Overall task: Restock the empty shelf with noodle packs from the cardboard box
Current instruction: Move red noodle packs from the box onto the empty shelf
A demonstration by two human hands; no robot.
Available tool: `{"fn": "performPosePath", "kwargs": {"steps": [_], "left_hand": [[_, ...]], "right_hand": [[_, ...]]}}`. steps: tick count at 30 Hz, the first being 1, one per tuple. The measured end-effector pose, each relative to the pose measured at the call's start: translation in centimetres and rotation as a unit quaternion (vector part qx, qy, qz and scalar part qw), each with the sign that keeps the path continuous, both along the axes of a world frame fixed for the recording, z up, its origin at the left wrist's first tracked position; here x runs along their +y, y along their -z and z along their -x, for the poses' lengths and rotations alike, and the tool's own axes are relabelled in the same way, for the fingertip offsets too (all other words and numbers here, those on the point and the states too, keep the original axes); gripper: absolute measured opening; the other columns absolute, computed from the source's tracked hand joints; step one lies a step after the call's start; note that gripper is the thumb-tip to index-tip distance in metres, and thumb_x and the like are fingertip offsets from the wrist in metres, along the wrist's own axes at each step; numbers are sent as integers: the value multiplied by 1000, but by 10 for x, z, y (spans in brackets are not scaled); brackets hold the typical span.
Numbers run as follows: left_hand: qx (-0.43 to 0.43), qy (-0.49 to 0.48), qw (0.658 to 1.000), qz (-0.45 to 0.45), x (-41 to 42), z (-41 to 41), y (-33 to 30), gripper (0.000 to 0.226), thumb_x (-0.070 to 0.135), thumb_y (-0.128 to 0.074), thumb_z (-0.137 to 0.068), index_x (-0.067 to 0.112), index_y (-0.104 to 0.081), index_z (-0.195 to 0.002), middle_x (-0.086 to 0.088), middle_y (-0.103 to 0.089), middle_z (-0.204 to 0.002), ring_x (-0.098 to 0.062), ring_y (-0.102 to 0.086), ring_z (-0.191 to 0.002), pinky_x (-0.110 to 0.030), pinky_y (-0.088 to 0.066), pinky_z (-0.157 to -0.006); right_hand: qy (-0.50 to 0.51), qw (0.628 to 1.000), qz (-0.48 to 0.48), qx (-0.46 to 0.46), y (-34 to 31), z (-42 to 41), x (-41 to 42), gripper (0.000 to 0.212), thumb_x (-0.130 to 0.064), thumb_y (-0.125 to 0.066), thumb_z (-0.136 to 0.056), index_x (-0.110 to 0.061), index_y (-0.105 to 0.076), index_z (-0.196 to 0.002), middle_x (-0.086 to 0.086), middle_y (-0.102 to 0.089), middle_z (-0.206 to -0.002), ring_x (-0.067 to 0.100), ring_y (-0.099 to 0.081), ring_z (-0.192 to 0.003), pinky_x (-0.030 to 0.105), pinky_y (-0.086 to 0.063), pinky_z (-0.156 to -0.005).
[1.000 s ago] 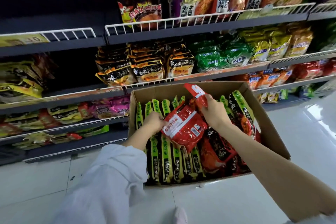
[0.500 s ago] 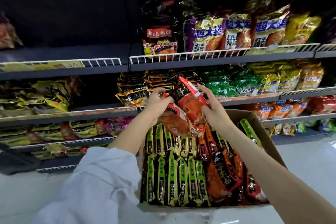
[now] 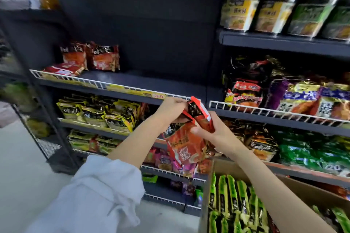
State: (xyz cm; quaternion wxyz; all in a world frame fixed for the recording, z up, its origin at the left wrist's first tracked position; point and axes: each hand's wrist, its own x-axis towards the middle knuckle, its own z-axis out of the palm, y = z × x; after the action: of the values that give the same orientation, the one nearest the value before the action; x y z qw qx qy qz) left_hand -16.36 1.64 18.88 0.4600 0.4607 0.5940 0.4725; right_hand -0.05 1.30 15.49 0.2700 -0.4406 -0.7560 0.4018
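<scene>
Left hand (image 3: 171, 108) and right hand (image 3: 214, 134) each grip red noodle packs (image 3: 186, 143) below the shelf (image 3: 144, 81) front edge. Risk: the white wire rail (image 3: 98, 83) may snag a pack, loosening the hold.

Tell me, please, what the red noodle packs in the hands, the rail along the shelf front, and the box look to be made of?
Red noodle packs: thin plastic film, glossy, judging by the crinkles and sheen. White rail on the dark shelf: apparently coated metal wire, thin bars in a grid. Cardboard box: plain brown matte board. Left hand and right hand both grip the packs.
</scene>
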Motion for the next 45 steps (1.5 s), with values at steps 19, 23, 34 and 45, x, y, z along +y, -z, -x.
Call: {"fn": "performPosePath", "kwargs": {"steps": [19, 23, 34, 45], "left_hand": [[30, -83, 985, -151, 69, 377, -38, 28, 28, -42, -100, 13, -55, -119, 2, -62, -88, -6, -62, -79, -23, -51, -77], [43, -182, 966, -177, 113, 453, -29, 20, 24, -42, -100, 14, -53, -113, 4, -63, -92, -9, -62, -87, -29, -51, -83], [384, -233, 892, 53, 192, 641, 13, 43, 13, -50, -94, -2, -38, -133, -22, -46, -132, -35, -49, -118, -33, -38, -95], [463, -9, 870, 169, 229, 745, 40, 47, 15, -60, -90, 15, -46, -135, -10, -55, -131, -25, -55, -117, -26, -42, -92]], "right_hand": [[60, 985, -86, 138, -23, 391, 104, 53, -15, -77, -70, -32, -45, -108, -16, -62, -91, -5, -60, -80, 10, -43, -58], [49, 980, -80, 175, -29, 455, 154, 56, -16, -79, -71, -30, -44, -113, -17, -60, -94, -3, -60, -84, 13, -46, -64], [75, 979, -7, 189, -15, 589, 251, 54, -18, -82, -68, -26, -50, -111, -6, -65, -100, 13, -67, -89, 40, -57, -81], [131, 955, 62, 261, -3, 652, 270, 50, -8, -77, -73, -21, -50, -113, 0, -65, -103, 16, -68, -90, 27, -54, -68]]}}
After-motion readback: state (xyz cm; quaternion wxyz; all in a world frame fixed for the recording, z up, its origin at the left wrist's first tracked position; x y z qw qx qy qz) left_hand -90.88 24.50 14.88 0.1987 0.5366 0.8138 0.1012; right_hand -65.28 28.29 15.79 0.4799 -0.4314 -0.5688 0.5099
